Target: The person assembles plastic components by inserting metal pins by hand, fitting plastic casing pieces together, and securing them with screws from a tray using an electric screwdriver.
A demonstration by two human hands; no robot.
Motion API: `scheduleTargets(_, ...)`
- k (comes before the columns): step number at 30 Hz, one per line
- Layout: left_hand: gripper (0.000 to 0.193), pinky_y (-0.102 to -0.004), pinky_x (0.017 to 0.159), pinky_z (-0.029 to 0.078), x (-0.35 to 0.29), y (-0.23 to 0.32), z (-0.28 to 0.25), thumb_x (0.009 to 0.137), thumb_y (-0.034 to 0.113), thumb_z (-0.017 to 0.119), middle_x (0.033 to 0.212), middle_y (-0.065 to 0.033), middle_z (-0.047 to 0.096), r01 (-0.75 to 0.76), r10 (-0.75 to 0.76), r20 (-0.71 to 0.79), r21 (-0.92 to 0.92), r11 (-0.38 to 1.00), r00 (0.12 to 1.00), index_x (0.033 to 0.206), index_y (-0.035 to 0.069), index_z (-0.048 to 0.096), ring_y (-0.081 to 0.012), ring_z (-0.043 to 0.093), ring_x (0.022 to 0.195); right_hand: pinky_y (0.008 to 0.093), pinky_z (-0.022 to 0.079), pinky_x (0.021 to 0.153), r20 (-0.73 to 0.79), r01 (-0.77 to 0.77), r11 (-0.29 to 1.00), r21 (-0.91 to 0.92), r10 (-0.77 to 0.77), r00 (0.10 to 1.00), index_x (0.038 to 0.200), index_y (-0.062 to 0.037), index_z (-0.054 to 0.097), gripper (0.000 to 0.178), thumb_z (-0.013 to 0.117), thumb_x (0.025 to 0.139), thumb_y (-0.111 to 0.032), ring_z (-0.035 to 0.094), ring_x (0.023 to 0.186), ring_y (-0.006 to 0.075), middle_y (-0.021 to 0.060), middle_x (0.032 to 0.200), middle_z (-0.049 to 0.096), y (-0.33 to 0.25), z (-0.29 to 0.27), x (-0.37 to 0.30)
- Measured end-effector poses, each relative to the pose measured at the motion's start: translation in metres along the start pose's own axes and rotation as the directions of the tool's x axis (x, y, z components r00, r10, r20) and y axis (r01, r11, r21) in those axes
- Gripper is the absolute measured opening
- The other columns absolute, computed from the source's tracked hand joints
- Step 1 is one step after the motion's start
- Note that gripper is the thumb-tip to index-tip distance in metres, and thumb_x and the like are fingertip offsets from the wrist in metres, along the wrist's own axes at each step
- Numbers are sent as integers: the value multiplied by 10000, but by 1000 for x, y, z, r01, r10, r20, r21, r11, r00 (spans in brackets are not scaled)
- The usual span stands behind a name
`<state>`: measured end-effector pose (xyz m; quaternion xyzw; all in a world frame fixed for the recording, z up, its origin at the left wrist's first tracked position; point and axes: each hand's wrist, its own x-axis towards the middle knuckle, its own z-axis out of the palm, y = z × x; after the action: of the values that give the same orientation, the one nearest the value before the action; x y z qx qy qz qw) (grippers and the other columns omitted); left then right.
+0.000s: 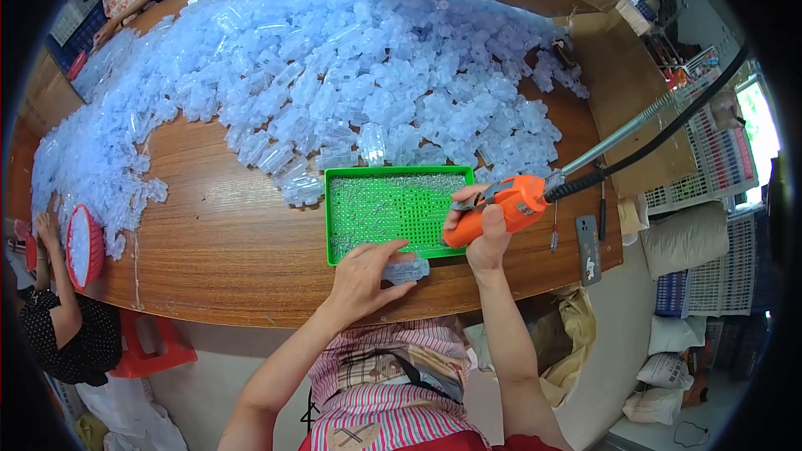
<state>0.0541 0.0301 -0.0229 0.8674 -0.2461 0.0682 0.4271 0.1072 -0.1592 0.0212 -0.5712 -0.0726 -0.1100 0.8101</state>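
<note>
My left hand [361, 281] rests at the front of the wooden table, its thumb and fingers curved around a clear plastic part [408, 271]. In my right hand [487, 244] is an orange electric screwdriver [520, 202], gripped by its body, with a metal rod and a black cable running from its top end to the upper right. The tool's lower end hangs over the right side of a green perforated tray [328, 225]; its tip is hard to make out. Many small metal screws [361, 194] lie scattered in the tray, mostly along its far and left sides.
A large heap of clear plastic parts [334, 75] covers the far and left table [225, 234]. Cardboard [631, 83] walls the right. A phone [589, 249] and a screwdriver [602, 210] lie near the right edge. Two people sit at left, near a red basket [97, 246].
</note>
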Motion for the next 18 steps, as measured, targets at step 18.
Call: scheduleTargets(18,683,-340,789,477,3,0,-3,665,250,771,987,-32,678,60,-61,-7,-69,996,998,1245,82,452,-239,626,853,296,427,528,-50,106,991,-78,-110,993,874,-13,509,735,452,789,-741,474,533,143,57,621,469,35,7,16)
